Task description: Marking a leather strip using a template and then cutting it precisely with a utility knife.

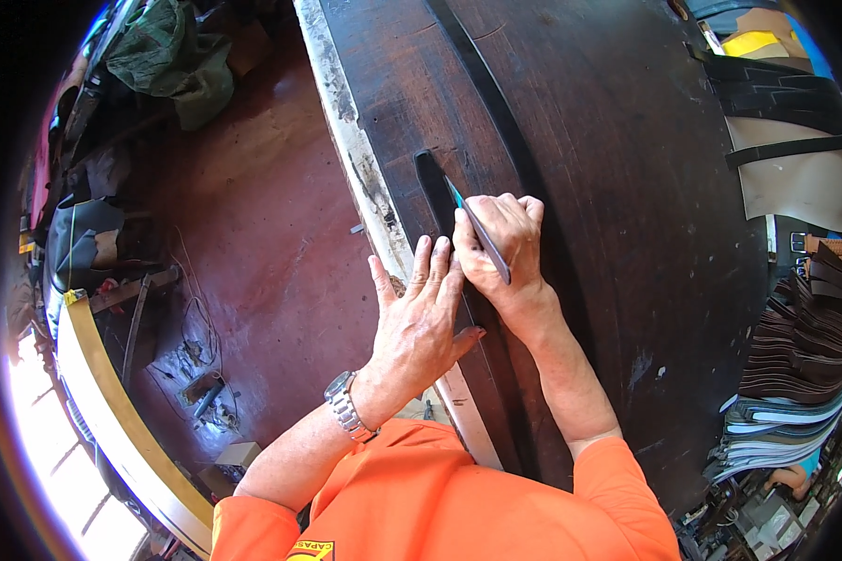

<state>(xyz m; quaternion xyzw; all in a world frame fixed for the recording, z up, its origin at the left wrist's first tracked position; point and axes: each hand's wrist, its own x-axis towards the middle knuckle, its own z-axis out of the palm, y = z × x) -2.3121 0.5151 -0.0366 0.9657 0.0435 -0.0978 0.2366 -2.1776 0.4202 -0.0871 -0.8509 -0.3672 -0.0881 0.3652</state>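
My left hand [416,313] lies flat with fingers outstretched across a black strap [428,176], close to the workbench's pale edge. The strap's tapered end shows beyond my fingertips; part of its length is hidden under my hands. My right hand [503,243] is closed around a slim, flat knife [489,248], held at a slant. Its narrow bluish tip points away from me and meets the strap's right edge or the wood beside it; I cannot tell which. Both hands are close together, the right one just beyond the left thumb.
A second long black strap [482,79] runs along the dark wooden workbench [646,187]. Stacked leather strips [795,351], a buckled belt [837,248] and a beige sheet [791,178] line the right side. Cables [201,318] lie on the reddish floor [262,224] at left.
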